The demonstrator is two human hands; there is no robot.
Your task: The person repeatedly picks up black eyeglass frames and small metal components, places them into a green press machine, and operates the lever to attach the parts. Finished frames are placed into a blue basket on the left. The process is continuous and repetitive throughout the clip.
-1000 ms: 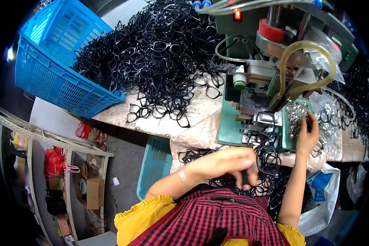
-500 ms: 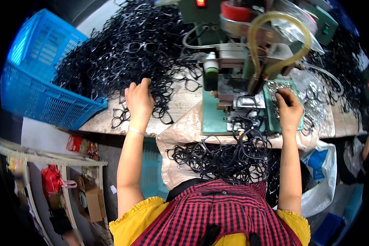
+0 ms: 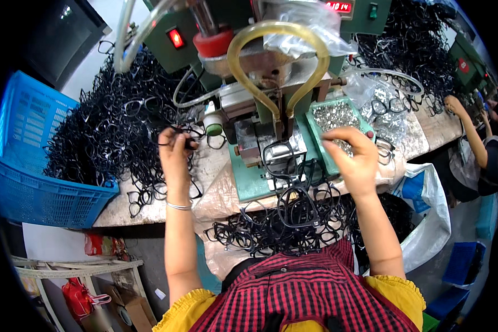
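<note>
My left hand (image 3: 174, 155) pinches a black eyeglass frame (image 3: 189, 134) at the edge of a big heap of black eyeglass frames (image 3: 102, 127). Over the near edge of a green tray (image 3: 322, 145) of small shiny metal parts (image 3: 337, 119) is my right hand (image 3: 357, 160). Its thumb and forefinger come together at the tips; anything between them is too small to make out. Between my hands stands a green bench machine (image 3: 246, 191) with a looped yellow tube (image 3: 279, 30). Several frames hang at its metal fixture, above a pile of frames (image 3: 254, 229) at my lap.
A blue plastic crate (image 3: 50, 193) leans at the left beside the heap. A green-capped bottle (image 3: 212, 124) is fixed to the machine. Clear plastic bags (image 3: 390, 105) lie beyond the tray. At the far right, another person's hand (image 3: 455, 105) is by a second heap.
The view has swung to the right. My left hand now holds a frame from the heap's edge. My right hand has drawn back from the metal parts toward the machine.
</note>
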